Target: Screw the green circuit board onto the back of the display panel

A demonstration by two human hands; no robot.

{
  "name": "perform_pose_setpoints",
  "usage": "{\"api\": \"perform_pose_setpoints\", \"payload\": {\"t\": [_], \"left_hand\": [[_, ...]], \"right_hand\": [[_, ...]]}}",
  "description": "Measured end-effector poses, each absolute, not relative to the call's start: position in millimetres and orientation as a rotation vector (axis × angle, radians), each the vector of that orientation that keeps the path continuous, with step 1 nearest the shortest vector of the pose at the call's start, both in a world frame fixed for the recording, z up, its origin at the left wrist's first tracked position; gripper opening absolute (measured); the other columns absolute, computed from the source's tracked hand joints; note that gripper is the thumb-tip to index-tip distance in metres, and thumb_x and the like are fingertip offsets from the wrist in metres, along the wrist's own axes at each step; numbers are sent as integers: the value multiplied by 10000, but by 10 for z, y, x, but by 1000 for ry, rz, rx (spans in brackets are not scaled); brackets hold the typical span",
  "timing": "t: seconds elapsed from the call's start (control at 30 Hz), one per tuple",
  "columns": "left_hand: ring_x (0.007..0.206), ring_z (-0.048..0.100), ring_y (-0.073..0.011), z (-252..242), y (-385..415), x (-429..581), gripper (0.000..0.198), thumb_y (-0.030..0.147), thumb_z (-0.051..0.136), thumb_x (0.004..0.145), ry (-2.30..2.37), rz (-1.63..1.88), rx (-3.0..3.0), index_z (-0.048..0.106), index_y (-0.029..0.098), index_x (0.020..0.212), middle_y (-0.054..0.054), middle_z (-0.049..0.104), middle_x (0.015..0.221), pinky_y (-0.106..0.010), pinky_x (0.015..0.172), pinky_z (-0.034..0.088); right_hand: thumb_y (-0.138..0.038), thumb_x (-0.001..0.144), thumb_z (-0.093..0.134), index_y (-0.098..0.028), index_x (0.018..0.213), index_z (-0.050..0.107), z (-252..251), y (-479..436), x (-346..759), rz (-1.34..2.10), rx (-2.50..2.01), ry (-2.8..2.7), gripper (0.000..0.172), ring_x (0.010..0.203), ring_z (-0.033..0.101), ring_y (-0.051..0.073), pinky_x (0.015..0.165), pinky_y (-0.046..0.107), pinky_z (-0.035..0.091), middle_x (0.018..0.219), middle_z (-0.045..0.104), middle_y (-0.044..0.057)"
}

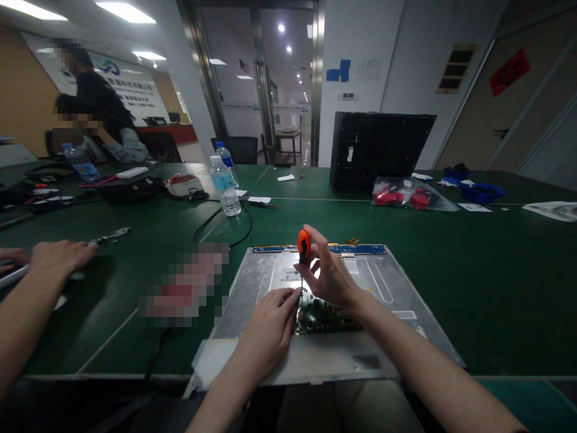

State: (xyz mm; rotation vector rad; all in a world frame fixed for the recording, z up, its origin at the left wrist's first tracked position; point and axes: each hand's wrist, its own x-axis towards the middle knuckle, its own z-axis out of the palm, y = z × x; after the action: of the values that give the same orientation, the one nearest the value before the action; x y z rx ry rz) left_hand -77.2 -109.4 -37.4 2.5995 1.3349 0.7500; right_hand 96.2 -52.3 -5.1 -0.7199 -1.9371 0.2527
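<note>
My right hand [331, 275] grips a screwdriver [305, 242] with an orange and black handle, held upright between the fingertips. Its thin shaft points down to the left edge of a green circuit board [327, 319]. Close beside the screwdriver's tip, my left hand [273, 319] has its fingers pressed together at the board's edge; whatever they pinch is too small to make out. Under the board lies a flat metal display panel [387, 300], back side up, with a blue strip [365, 249] along its far edge.
Two water bottles [225, 186] stand past the panel's far left, near a black cable [250, 225]. A black monitor-like casing [378, 150] and a plastic bag [408, 195] with red items sit at the back. At left, a co-worker's hand [58, 258] rests near metal parts [112, 234].
</note>
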Motion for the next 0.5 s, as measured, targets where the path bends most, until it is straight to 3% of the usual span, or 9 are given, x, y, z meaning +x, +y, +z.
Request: {"api": "perform_pose_setpoints", "payload": {"t": [0.5], "left_hand": [[1050, 597, -281, -422, -1082, -785, 382, 157, 400, 920, 1345, 732, 2599, 595, 145, 1248, -146, 639, 1160, -457, 888, 514]], "right_hand": [[-211, 895, 552, -210, 1465, 135, -54, -504, 960, 230, -711, -1936, 705, 527, 528, 111, 462, 215, 473, 754, 538, -23]]}}
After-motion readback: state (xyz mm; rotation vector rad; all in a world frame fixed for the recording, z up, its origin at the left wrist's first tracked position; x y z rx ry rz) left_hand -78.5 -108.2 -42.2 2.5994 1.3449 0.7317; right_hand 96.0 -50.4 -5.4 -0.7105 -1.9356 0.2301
